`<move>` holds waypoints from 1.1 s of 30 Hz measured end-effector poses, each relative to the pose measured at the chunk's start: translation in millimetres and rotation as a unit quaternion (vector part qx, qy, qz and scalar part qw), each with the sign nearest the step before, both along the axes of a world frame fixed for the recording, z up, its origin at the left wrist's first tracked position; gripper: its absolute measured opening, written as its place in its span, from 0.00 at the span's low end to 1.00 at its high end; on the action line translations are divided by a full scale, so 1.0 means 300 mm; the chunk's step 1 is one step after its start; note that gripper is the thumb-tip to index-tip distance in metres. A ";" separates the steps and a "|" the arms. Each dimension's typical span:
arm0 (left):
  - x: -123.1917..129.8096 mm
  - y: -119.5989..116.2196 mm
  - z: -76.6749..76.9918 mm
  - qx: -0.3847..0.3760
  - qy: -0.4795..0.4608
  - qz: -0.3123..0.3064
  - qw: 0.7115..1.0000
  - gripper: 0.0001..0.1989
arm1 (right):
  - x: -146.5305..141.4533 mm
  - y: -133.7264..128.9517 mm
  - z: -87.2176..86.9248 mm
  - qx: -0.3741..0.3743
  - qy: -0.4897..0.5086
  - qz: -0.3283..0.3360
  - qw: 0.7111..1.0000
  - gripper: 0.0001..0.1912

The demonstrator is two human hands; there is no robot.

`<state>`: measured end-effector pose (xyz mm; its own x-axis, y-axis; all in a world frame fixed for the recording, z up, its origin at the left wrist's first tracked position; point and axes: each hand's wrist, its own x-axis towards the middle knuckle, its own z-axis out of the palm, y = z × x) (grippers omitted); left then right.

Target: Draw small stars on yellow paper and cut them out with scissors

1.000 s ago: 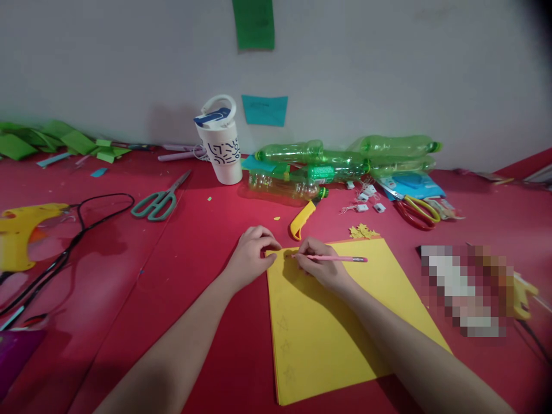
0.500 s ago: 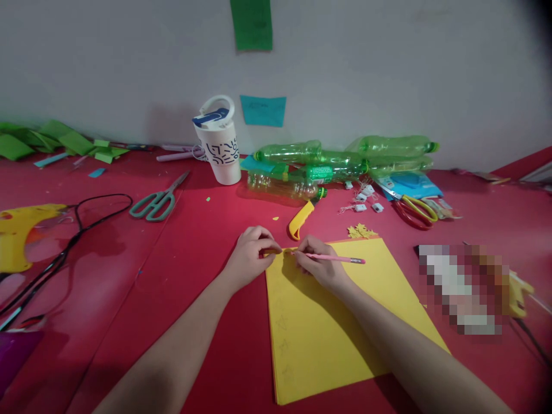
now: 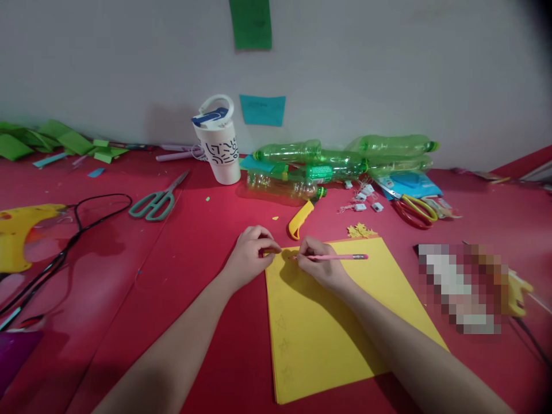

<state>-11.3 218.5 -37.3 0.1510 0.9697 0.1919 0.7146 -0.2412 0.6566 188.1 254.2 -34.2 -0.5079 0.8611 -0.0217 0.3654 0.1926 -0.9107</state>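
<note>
A pink pencil (image 3: 345, 257) with an eraser end is gripped in my right hand (image 3: 323, 265). Its tip meets a yellow sheet of paper (image 3: 345, 333) close to the top left corner. My left hand (image 3: 252, 256) pinches that corner between thumb and fingers; the exact contact is partly hidden. Small pencilled stars (image 3: 283, 345) run down the sheet's left side. More sheets lie beneath it, with an orange edge at the top. Small yellow cut-out stars (image 3: 361, 230) are piled at the top edge, and a yellow-handled cutter (image 3: 301, 220) lies just beyond my hands.
Behind are several green plastic bottles (image 3: 288, 187) and a white tumbler (image 3: 219, 152). Grey-green scissors (image 3: 157, 201) and a yellow glue gun (image 3: 17, 236) with a black cord lie left. Red-and-yellow scissors (image 3: 416, 211) and small white boxes (image 3: 361, 197) lie right. One area is blurred out.
The pencil has tilted nearer to level and its tip has shifted slightly down the paper. My left hand stays in place.
</note>
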 end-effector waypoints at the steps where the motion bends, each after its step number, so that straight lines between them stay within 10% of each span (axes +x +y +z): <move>1: 0.000 0.000 0.000 0.000 0.000 0.000 1.000 0.08 | 0.000 0.000 0.002 0.000 0.001 0.001 1.000 0.06; 33: 0.009 -0.001 0.008 -0.007 -0.002 0.012 1.000 0.06 | -0.015 -0.019 0.000 -0.002 0.013 0.039 0.999 0.05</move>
